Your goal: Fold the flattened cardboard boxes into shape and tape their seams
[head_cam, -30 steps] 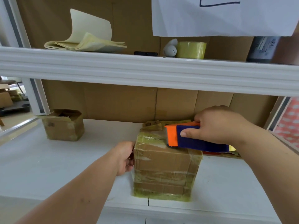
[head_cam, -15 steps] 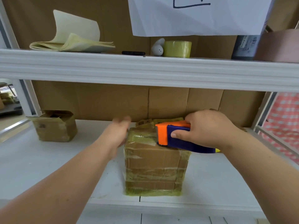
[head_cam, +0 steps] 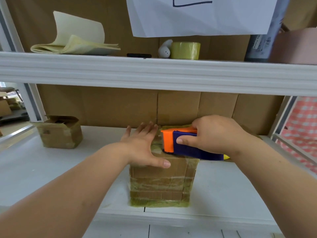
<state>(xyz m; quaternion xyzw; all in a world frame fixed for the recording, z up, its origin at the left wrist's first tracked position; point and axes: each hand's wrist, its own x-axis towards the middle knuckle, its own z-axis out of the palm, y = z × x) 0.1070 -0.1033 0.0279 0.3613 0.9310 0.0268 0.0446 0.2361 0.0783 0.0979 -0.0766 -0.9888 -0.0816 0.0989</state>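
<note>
This looks like a packing or stockroom area: white metal shelving [head_cam: 154,73] backed with cardboard sheets [head_cam: 120,105]. The upper shelf carries a roll of yellowish tape [head_cam: 186,50] and a stack of paper sheets [head_cam: 75,47]; taped cardboard boxes [head_cam: 60,133] stand below, and possibly more cartons [head_cam: 5,107] at far left, though blurred.

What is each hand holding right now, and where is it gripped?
The right hand grips the tape dispenser around its blue body. The left hand holds nothing; it rests flat on the box top.
</note>
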